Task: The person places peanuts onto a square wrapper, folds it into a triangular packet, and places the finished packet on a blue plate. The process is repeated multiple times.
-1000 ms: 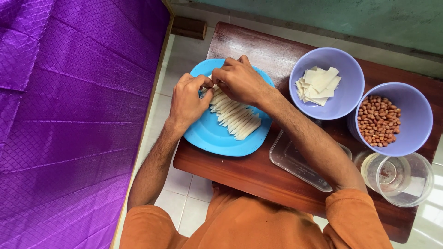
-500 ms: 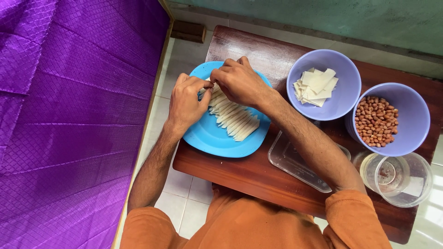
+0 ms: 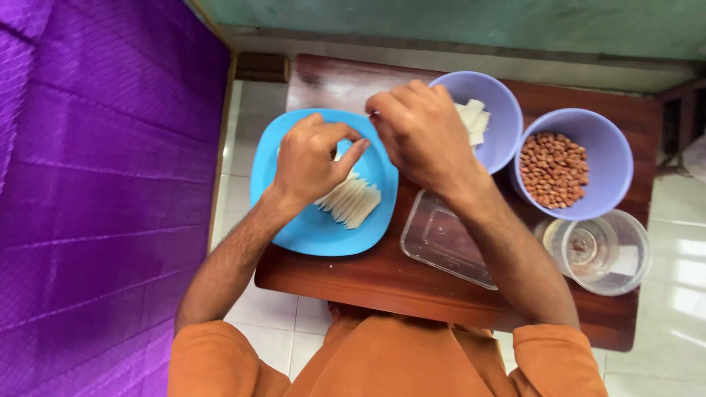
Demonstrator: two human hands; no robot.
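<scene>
**Both hands over the blue plate of pale strips**

The left hand [image 3: 312, 158] hovers over the blue plate [image 3: 294, 228], fingers curled in and pinched together; whether they nip a strip cannot be told. The right hand [image 3: 423, 132] sits just to its right, above the plate's far right edge, knuckles up and fingers bent under; what it holds, if anything, is hidden. The two hands are near each other, not touching.

A row of pale strips [image 3: 351, 200] lies side by side on the plate, partly under the left hand. The plate rests on the left part of the dark wooden worktop [image 3: 368, 283].

To the right stand a lilac bowl with pale flat pieces [image 3: 476, 117] and another lilac bowl of peanuts [image 3: 553, 169]. Nearer lie a clear rectangular container [image 3: 445, 239] and a clear round tub [image 3: 599, 250]. A purple quilted cloth [image 3: 95, 184] fills the left side.
</scene>
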